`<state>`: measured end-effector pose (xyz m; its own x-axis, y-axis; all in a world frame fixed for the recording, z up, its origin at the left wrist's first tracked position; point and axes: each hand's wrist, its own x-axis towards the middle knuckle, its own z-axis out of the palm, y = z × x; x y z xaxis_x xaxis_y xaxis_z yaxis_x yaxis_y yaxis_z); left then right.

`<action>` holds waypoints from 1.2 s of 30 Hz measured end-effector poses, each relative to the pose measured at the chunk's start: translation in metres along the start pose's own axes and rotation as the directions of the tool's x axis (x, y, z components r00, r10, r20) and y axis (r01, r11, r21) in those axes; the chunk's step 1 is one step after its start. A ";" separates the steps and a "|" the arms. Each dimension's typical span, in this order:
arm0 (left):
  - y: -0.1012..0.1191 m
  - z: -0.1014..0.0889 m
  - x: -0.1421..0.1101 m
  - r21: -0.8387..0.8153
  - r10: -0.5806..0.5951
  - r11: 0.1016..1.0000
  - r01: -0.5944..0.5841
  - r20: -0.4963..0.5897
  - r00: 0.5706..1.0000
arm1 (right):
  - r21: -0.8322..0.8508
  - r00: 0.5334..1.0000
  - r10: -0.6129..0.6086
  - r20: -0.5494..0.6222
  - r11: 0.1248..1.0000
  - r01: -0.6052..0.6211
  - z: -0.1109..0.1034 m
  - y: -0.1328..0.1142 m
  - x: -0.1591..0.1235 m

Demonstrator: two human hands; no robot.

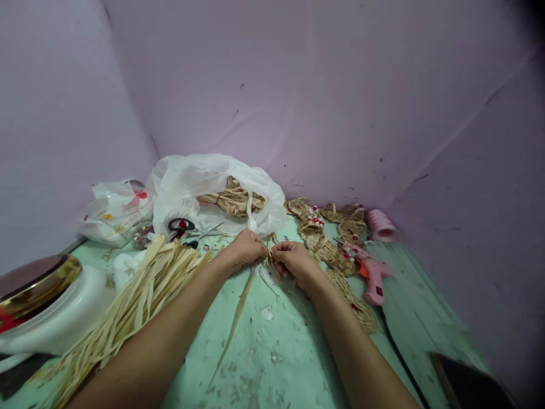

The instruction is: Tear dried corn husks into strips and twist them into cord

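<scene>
My left hand (247, 250) and my right hand (294, 260) meet over the middle of the table, fingers pinched around thin strips of dried plant fibre (269, 253). One long, flat fibre strip (233, 329) trails from below my left hand toward the table's front. Exactly how the strips cross or knot between the fingertips is too small to tell. Beside my left forearm lies a thick bundle of pale dry fibre strips (145, 289). Braided fibre pieces (327, 253), some with red and white beads (314, 217), lie to the right of my right hand.
A white plastic bag (183, 184) with more fibre (234, 200) stands behind my hands, with black-handled scissors (181, 224) before it. At right are a pink glue gun (374, 281) with a black cord and a pink spool (382, 225). A white appliance (59, 318) sits at left.
</scene>
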<state>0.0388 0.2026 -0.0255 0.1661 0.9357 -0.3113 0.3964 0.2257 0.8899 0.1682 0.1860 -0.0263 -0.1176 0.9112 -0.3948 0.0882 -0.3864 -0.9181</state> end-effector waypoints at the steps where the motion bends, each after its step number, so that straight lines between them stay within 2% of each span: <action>1: 0.000 0.000 0.000 0.005 0.002 1.000 -0.002 -0.005 1.000 | 0.025 1.000 0.012 -0.011 1.000 -0.011 0.001 -0.001 -0.001; 5: -0.002 0.001 0.001 0.004 0.025 1.000 -0.025 -0.018 1.000 | 0.104 0.998 0.068 -0.018 0.992 -0.065 0.004 -0.006 -0.005; 10: -0.004 0.000 0.001 0.019 0.057 0.998 -0.057 -0.009 0.998 | 0.037 0.998 0.059 0.008 0.998 -0.059 0.001 -0.004 -0.004; 14: -0.002 -0.001 -0.001 0.099 0.086 0.991 -0.086 0.007 0.996 | -0.027 0.997 0.073 0.039 0.997 -0.072 -0.005 -0.002 0.000; 17: 0.000 -0.002 -0.002 0.161 0.097 0.982 -0.095 -0.006 0.995 | -0.108 0.995 0.071 0.075 0.992 -0.063 -0.008 -0.001 0.001; 20: 0.000 -0.002 -0.002 0.175 0.089 0.981 -0.083 -0.028 0.996 | -0.107 0.993 0.036 0.111 0.994 -0.024 -0.009 0.001 0.002; 22: -0.001 -0.002 -0.001 0.159 0.052 0.986 -0.049 -0.020 0.998 | -0.088 0.994 0.003 0.112 0.996 0.007 -0.008 0.003 0.002; 25: 0.002 -0.007 -0.003 0.086 -0.046 0.995 0.041 0.057 0.997 | -0.073 0.994 -0.031 0.101 0.997 0.038 -0.006 0.005 0.003; 28: 0.009 -0.014 -0.008 -0.086 -0.109 0.989 0.122 0.138 0.984 | -0.062 0.993 -0.047 0.104 0.997 0.054 -0.005 0.007 0.004; 31: 0.016 -0.021 -0.014 -0.236 -0.106 0.961 0.147 0.175 0.979 | -0.069 0.993 -0.052 0.103 0.996 0.059 -0.006 0.006 0.004; 33: 0.017 -0.023 -0.015 -0.218 -0.097 0.967 0.132 0.164 0.982 | -0.068 0.994 -0.045 0.096 0.996 0.052 -0.006 0.006 0.003; 36: 0.014 -0.020 -0.012 -0.119 -0.077 0.989 0.087 0.091 0.993 | -0.063 0.995 -0.045 0.090 0.997 0.050 -0.006 0.005 0.001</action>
<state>0.0242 0.1998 -0.0025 0.2164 0.8872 -0.4074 0.2986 0.3372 0.8928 0.1748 0.1861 -0.0313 -0.2098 0.9111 -0.3549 0.1446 -0.3301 -0.9328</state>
